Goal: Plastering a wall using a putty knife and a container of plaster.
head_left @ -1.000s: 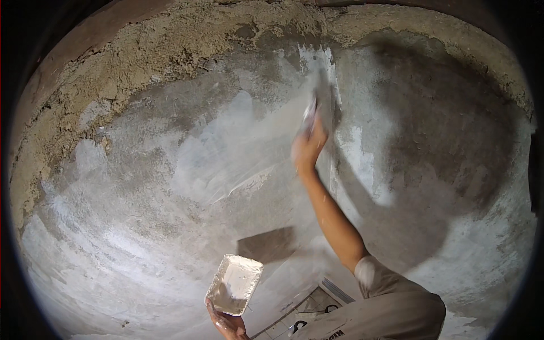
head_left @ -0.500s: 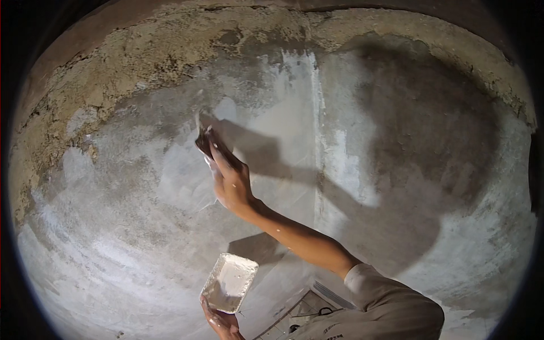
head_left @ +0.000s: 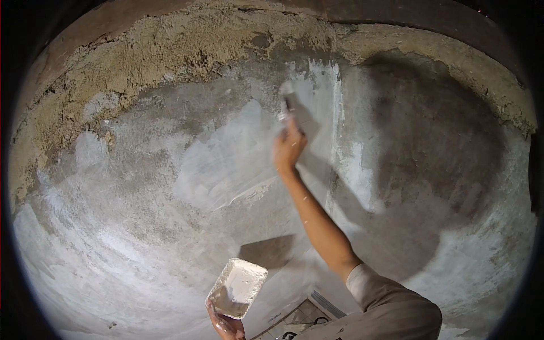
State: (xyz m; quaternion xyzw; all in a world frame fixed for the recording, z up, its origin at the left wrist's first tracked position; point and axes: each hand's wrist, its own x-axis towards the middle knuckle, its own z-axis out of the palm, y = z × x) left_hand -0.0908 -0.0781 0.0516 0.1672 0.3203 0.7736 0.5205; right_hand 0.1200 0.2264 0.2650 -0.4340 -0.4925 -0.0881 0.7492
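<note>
My right hand [head_left: 289, 148], arm stretched up, is closed around what looks like a putty knife [head_left: 287, 103], its outline smeared by motion. The blade end is at the grey wall [head_left: 141, 187], left of the corner; whether it touches cannot be made out. Low in the view, my left hand [head_left: 228, 326], flecked with white, grips the lower end of a shallow rectangular tray [head_left: 220, 280] with a crusted rim. Whitish paste [head_left: 242, 281] lies inside it. A smooth pale patch of paste [head_left: 224, 156] covers the wall left of my right hand.
Rough tan render [head_left: 164, 48] runs along the top of the wall, under a dark brown band [head_left: 391, 14]. A white-streaked corner line [head_left: 335, 113] divides the two wall faces. My shadow [head_left: 436, 136] darkens the right face. A tiled floor [head_left: 297, 320] shows at the bottom.
My right hand has swept up and to the right with the putty knife, toward the corner. The pale patch now shows more fully. The tray stays low in my left hand.
</note>
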